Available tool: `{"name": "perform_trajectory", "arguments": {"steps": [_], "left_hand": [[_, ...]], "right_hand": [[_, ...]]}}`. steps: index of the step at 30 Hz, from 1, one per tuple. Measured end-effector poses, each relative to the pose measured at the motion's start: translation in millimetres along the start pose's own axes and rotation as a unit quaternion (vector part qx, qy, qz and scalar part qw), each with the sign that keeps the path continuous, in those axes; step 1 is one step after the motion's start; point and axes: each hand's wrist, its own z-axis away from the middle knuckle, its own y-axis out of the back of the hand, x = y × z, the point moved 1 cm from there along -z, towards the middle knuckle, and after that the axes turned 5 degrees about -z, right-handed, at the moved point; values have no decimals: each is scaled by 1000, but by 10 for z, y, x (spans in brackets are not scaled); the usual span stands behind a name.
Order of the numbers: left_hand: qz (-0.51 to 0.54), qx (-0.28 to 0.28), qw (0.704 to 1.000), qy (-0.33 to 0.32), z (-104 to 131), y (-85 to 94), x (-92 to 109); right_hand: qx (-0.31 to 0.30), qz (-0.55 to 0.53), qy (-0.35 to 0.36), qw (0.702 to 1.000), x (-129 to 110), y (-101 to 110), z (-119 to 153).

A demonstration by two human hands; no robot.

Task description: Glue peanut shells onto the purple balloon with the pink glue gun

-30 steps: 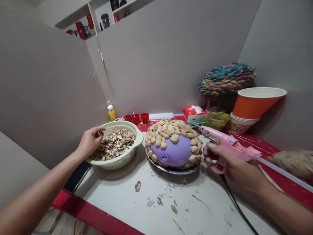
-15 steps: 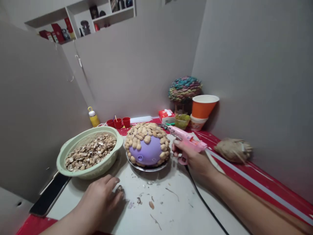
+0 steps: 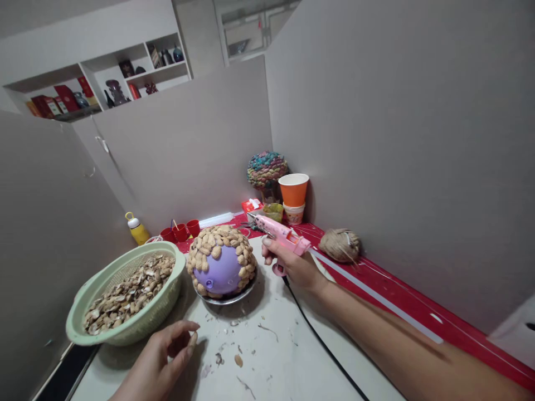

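Observation:
My right hand (image 3: 292, 266) is wrapped round the grip of a pink hot glue gun (image 3: 281, 233), whose nozzle points up and left. A long whitish glue stick (image 3: 376, 295) trails from its back end, and a black cord hangs below. Left of the gun, a purple balloon (image 3: 221, 271), partly covered with peanut shells (image 3: 242, 245), rests in a shallow metal dish (image 3: 234, 299). My left hand (image 3: 167, 348) hovers low over the white board (image 3: 276, 367), thumb and fingers apart, with nothing clear between them. Beside it stands a green colander (image 3: 121, 334) of peanut shells (image 3: 134, 292).
Red cups (image 3: 180, 231), a yellow bottle (image 3: 139, 233) and clear sticks (image 3: 216, 220) line the back. Stacked paper cups (image 3: 293, 192), a colourful woven ball-shaped tree (image 3: 266, 168) and a twine ball (image 3: 340, 245) stand to the right. Shell bits (image 3: 238, 360) litter the board.
The view has swung right and up, so things appear further left. My left thumb and fingers have spread from the bent pose near a shell piece. The glue gun stays in my right hand.

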Motion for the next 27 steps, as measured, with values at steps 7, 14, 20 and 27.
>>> {"name": "perform_trajectory", "arguments": {"steps": [7, 14, 20, 27], "left_hand": [[213, -22, 975, -61, -245, -244, 770], [285, -36, 951, -117, -458, -589, 964], [220, 24, 964, -144, -435, -677, 857], [74, 104, 971, -203, -405, -643, 812]], "right_hand": [[-121, 4, 77, 990, -173, -180, 333], [-240, -4, 108, 965, -108, -309, 476], [-190, 20, 135, 972, 37, -278, 425], [-230, 31, 105, 967, 41, -304, 459]]}}
